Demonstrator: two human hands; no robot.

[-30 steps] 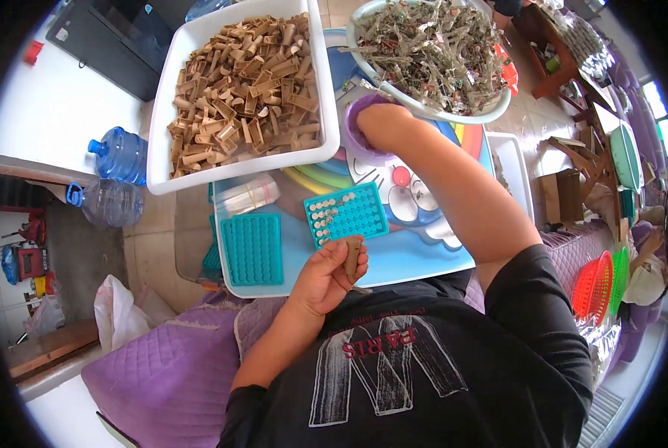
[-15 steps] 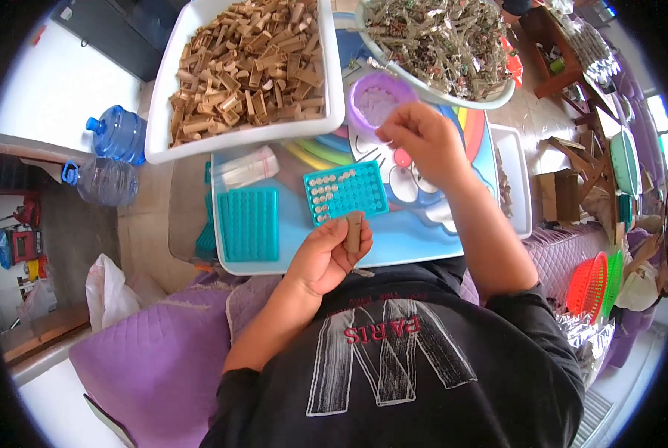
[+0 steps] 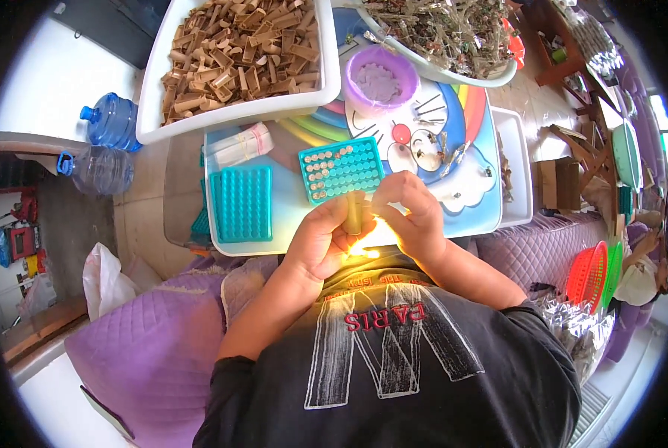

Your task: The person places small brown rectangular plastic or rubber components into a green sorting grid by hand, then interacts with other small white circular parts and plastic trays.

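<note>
The person is sitting on purple quilted cushions (image 3: pixel 136 343) and bending over a small blue tabletop (image 3: pixel 289 216) printed with a cartoon cat and a rainbow. Both hands are meeting at its near edge: the left hand (image 3: pixel 320 243) is curling its fingers round a small tan piece (image 3: pixel 354 213), holding it upright, and the right hand (image 3: pixel 415 216) is pinching in at the same piece from the right, fingers drawn together. Just beyond the knuckles a teal grid tray (image 3: pixel 341 169) is lying, with small round parts filling its left rows; a second, bare teal grid tray (image 3: pixel 241 203) is sitting to the left. Farther off a big white tub (image 3: pixel 237 60) is brimming with tan pieces, a white basin (image 3: pixel 453 37) of tangled metal bits is standing at far right, and a purple bowl (image 3: pixel 381 79) is resting between them. Two blue water bottles (image 3: pixel 102 145) are lying on the floor at far left, a white plastic bag (image 3: pixel 106 276) is slumping nearer, and red and green baskets (image 3: pixel 595 272) are leaning at the right
</note>
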